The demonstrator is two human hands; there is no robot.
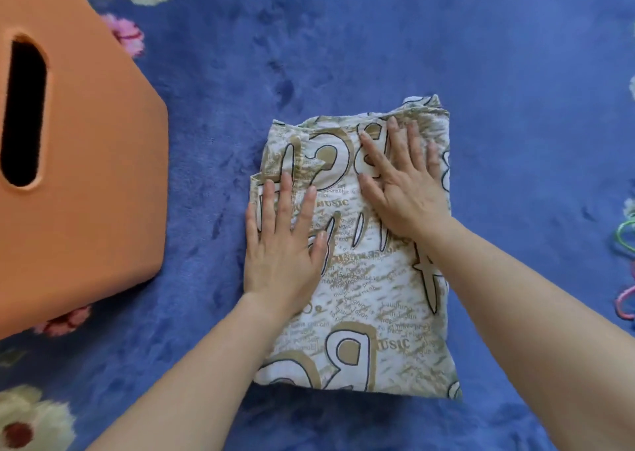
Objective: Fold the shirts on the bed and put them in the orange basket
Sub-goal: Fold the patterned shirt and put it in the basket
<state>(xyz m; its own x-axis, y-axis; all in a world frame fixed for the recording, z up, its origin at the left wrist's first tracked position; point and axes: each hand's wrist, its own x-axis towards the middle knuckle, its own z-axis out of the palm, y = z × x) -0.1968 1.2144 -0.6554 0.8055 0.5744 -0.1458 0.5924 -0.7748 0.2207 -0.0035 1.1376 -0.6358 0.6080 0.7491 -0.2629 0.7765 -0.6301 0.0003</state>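
Pressing down with both palms, the person is flattening a folded shirt (pixel 364 261) that is lying on the blue plush bed cover (pixel 343 38). The left hand (pixel 280 244) is lying flat on the shirt's left side, fingers straight and slightly spread, gripping nothing. The right hand (pixel 400 182) is lying flat on the upper right part of the shirt, fingers likewise stretched out and holding nothing. The shirt is white with tan and gold lettering and is sitting as a neat upright rectangle near the middle of the view. The orange basket (pixel 86 175) is standing to the left of the shirt, near but apart from it, showing a dark slot handle in its side. Coloured hangers (pixel 625 244) are peeking in at the right edge, on the bed cover.
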